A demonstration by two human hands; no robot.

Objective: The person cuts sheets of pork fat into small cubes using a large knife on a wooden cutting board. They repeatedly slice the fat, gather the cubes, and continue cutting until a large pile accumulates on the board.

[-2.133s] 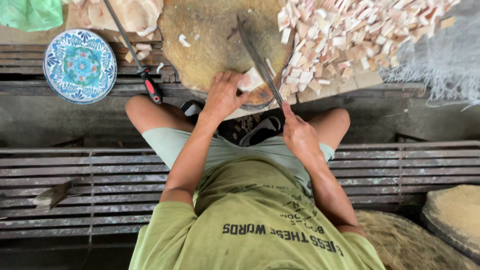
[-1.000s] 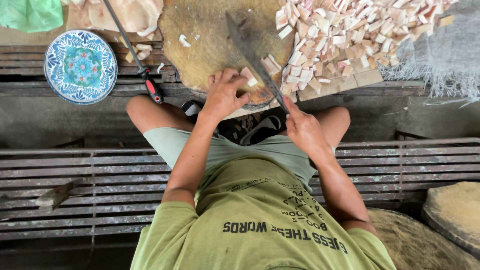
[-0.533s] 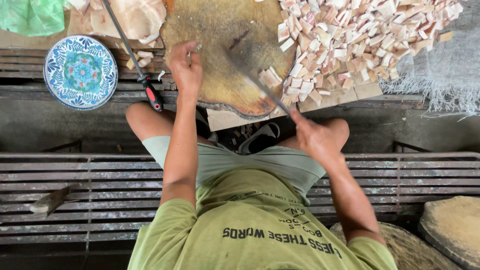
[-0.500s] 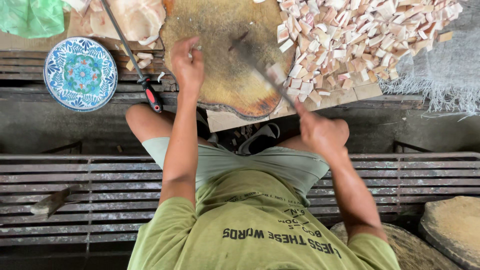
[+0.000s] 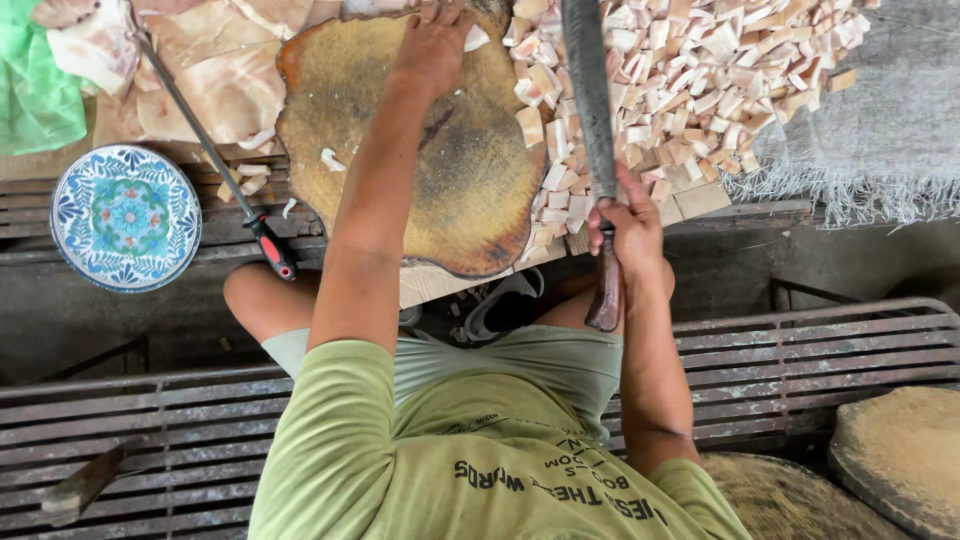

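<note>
We sit at a round wooden chopping block (image 5: 440,150), seen from above. Our right hand (image 5: 628,232) is wrapped tight around the dark handle of a long knife (image 5: 590,120), whose blade runs away from us along the right edge of the block, over the near edge of a heap of pale cut pieces (image 5: 700,80). Our left hand (image 5: 435,45) reaches to the far side of the block, fingers curled down on its surface, just beside a small white piece (image 5: 477,38) (whether it pinches anything we cannot tell). A few pale scraps lie on the block's left part. To the left a sharpening rod (image 5: 215,150) with a red and black handle lies slanted across flat pale slabs (image 5: 215,85), and a blue patterned plate (image 5: 125,217) sits beyond it. A grey cloth (image 5: 880,110) with a frayed edge lies to the right of the heap.
</note>
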